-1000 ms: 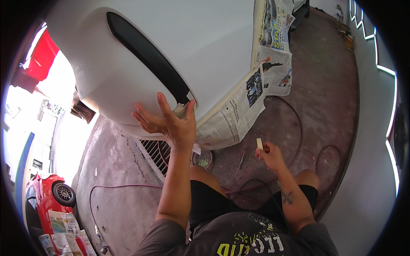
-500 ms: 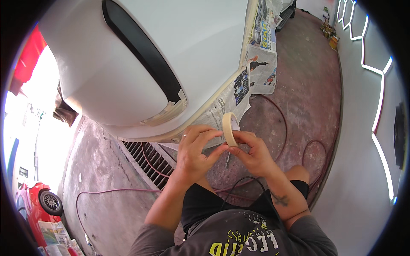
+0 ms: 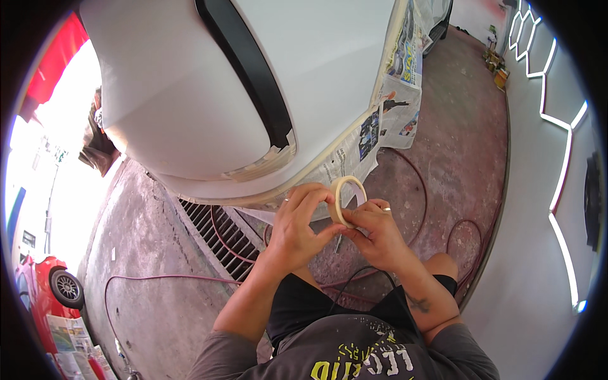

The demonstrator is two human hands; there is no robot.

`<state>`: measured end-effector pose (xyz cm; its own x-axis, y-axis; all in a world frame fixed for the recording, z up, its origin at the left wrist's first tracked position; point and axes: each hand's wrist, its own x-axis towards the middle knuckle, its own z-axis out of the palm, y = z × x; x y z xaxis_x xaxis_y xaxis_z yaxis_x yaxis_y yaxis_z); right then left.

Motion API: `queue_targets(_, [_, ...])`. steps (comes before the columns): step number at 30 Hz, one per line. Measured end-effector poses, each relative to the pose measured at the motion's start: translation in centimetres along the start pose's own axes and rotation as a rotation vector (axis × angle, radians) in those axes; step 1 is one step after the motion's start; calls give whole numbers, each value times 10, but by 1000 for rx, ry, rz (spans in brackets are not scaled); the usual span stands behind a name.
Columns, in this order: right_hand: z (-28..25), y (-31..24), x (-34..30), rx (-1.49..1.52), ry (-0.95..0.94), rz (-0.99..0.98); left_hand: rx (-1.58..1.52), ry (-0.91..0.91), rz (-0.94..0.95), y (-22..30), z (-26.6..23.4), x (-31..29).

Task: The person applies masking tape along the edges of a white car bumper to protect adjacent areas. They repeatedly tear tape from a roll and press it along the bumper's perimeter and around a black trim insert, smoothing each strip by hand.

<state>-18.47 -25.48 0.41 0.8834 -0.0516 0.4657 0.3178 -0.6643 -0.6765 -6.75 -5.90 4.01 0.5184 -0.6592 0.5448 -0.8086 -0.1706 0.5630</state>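
A cream roll of masking tape (image 3: 335, 204) is held upright between my two hands, in front of the rounded corner of a white car body (image 3: 183, 107). My left hand (image 3: 296, 223) touches the roll's left side, its index fingertip high on the rim and its thumb low down. My right hand (image 3: 378, 233) pinches the lower right of the ring, with fingers reaching into the hole. Newspaper sheets (image 3: 345, 158), edged with tape, hang along the car's lower border just beyond the roll. Strips of tape (image 3: 266, 166) cover the end of a black curved trim piece (image 3: 256, 73).
A metal floor grate (image 3: 218, 235) lies at left under the car's edge. Reddish hoses (image 3: 171, 277) snake over the concrete floor (image 3: 145, 247). A grey wall with lit strips (image 3: 565, 164) rises at right. A red car (image 3: 47, 288) stands far left.
The tape roll has turned between my hands, so its round hole now shows more openly. My right fingers have shifted on the ring. The car sits farther right in the view.
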Motion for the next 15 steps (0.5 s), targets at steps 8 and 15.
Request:
queue_targets(8, [-6, 0, -2, -3, -79, 11, -72, 85, 4, 2, 2, -4])
queue_targets(15, [-19, -6, 1, -9, -172, -59, -15, 63, -15, -3, -4, -5])
